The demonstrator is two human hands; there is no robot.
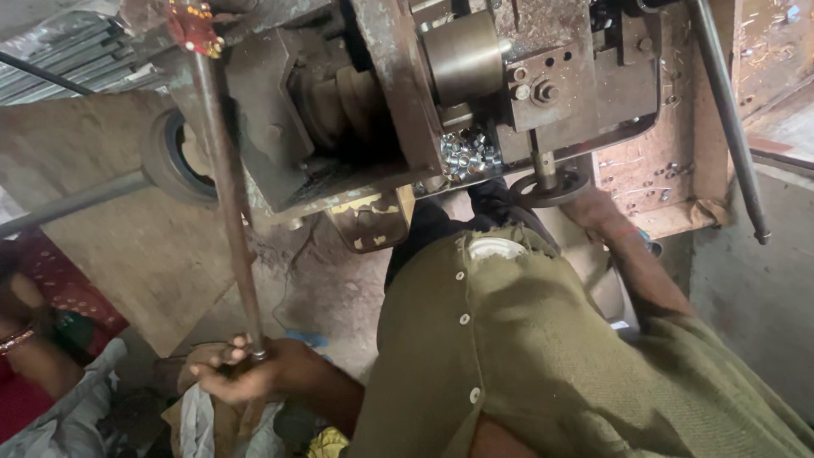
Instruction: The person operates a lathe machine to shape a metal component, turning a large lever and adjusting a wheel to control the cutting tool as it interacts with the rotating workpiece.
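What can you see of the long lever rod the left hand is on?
The rod is a thin, straight metal bar, brown and rusty-looking. It runs from the top of the machine, where a red and gold ornament sits at its upper end, down and slightly right to the left hand. That hand is closed around its lower end. It crosses in front of the machine's frame; how it is fixed up top cannot be seen.

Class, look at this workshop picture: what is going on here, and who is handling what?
A person in an olive green cardigan sits at a worn metal press machine. Their left hand is closed around the lower end of a long rusty lever rod that runs up to the machine. Their right hand reaches under the machine's head, next to a dark metal ring. A heap of small shiny metal pieces lies on the machine bed. Another person's arm shows at the left edge.
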